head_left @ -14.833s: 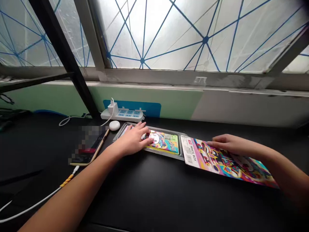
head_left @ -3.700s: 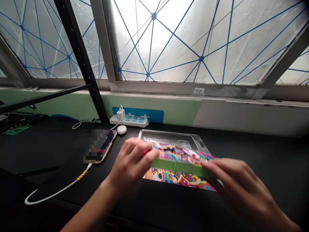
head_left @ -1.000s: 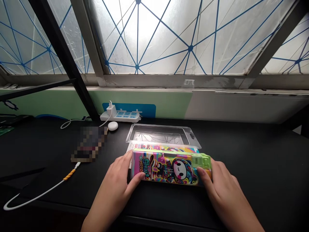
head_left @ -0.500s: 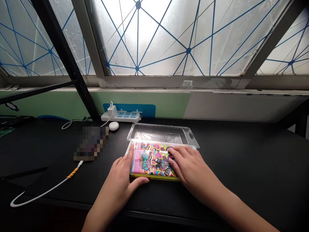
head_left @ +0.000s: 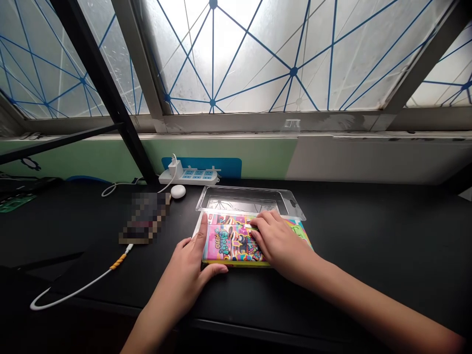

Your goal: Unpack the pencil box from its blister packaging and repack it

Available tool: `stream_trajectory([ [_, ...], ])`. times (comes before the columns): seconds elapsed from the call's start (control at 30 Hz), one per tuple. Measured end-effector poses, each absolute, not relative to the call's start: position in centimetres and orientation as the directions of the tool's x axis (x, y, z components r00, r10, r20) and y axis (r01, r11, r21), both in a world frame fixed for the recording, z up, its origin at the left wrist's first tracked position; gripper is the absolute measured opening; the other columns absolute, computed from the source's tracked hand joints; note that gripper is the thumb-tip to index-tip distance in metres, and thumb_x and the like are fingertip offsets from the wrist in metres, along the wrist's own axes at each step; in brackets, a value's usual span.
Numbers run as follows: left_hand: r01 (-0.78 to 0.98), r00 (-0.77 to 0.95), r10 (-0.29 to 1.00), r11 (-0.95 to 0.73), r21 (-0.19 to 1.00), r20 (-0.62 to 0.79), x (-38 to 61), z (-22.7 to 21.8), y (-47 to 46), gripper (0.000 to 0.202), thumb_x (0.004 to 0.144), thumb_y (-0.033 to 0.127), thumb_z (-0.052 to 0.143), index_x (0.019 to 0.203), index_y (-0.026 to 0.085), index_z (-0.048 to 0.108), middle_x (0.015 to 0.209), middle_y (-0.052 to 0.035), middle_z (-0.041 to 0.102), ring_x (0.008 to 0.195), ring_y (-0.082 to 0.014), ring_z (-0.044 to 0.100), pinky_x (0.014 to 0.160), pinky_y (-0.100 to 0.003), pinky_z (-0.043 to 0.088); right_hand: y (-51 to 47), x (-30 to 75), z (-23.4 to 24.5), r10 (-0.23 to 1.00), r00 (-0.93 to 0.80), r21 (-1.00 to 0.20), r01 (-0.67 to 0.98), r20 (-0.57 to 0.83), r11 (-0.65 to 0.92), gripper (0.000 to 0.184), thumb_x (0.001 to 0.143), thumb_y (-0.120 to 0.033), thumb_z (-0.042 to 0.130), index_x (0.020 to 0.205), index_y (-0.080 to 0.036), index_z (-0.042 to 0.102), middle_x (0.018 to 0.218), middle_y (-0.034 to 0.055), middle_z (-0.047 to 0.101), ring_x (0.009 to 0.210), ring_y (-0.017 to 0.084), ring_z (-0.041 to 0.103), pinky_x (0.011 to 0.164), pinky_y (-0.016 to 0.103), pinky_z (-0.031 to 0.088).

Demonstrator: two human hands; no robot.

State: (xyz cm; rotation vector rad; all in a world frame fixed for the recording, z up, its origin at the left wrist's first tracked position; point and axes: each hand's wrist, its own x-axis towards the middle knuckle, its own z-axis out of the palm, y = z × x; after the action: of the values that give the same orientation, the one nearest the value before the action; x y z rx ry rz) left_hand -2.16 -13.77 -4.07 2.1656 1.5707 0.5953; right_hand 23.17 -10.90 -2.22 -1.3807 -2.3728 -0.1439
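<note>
In the head view, the bright pencil box (head_left: 234, 246) lies flat in the middle of the frame, on a colorful card (head_left: 224, 219). The left hand (head_left: 182, 273) is spread open around the box's left end, finger and thumb wide apart, touching it. The right hand (head_left: 285, 243) rests on top of the box with bent fingers; I can't tell if it grips anything. A clear plastic tray (head_left: 298, 212) sits just above them in the frame. A white power strip (head_left: 210, 177) is near the upper left.
</note>
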Motion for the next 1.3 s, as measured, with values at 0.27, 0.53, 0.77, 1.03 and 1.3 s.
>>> stream_trajectory([
  [0.27,0.751,0.345,0.925,-0.373,0.545,0.159,-2.4,-3.8,-13.6,0.073,0.105,0.054,0.038,0.164,0.027,0.006,0.149,-0.0119,0.056,0.144,-0.0292,0.045,0.12,-0.055,0.027,-9.5,23.7,-1.8,0.654,-0.416,-0.063,0.814,0.632,0.578,0.018,0.104,-0.027,0.044,0.106,-0.019,0.06,0.101,0.0114,0.064,0.097,0.027,0.057,0.087,0.044,0.052],
  [0.53,0.699,0.348,0.937,-0.238,0.674,-0.031,-5.3,-2.3,-12.6,0.07,0.102,0.064,0.001,0.153,0.039,0.042,0.155,-0.0001,0.047,0.152,-0.0352,0.025,0.116,-0.063,0.032,-15.3,26.6,1.1,0.464,-0.647,0.036,0.605,0.605,0.796,0.008,0.1,-0.03,0.058,0.102,-0.022,0.058,0.1,0.0052,0.068,0.09,0.018,0.065,0.104,0.044,0.046],
  [0.77,0.732,0.481,0.876,-0.43,0.529,0.047,-5.9,-2.7,-11.8,0.075,0.094,0.058,0.06,0.158,0.038,0.028,0.16,-0.0041,0.038,0.148,-0.036,0.034,0.112,-0.057,0.041,-18.1,33.9,-2.0,0.88,-0.394,-0.499,0.724,0.265,0.475,0.045,0.087,-0.064,0.064,0.115,-0.029,0.064,0.145,0.0118,0.054,0.13,0.033,0.055,0.098,0.043,0.054],
  [1.03,0.739,0.508,0.857,-0.486,0.466,0.088,-5.5,-3.5,-11.9,0.073,0.1,0.059,0.045,0.162,0.03,0.019,0.162,-0.0068,0.032,0.149,-0.0337,0.034,0.119,-0.055,0.033,-17.0,36.3,-4.9,0.975,-0.179,-0.538,0.813,0.135,0.224,0.08,0.084,-0.055,0.071,0.153,-0.032,0.039,0.152,0.009,0.052,0.138,0.033,0.051,0.111,0.05,0.047],
  [1.3,0.74,0.433,0.901,-0.372,0.561,0.027,-6.9,-4.1,-12.2,0.068,0.101,0.067,0.007,0.16,0.037,0.027,0.164,0.0032,0.032,0.154,-0.0338,0.02,0.118,-0.057,0.036,-16.9,35.5,-4.6,0.958,-0.132,-0.6,0.756,0.253,0.262,0.032,0.098,-0.052,0.051,0.113,-0.031,0.07,0.125,0.0059,0.072,0.118,0.03,0.066,0.098,0.047,0.056],
])
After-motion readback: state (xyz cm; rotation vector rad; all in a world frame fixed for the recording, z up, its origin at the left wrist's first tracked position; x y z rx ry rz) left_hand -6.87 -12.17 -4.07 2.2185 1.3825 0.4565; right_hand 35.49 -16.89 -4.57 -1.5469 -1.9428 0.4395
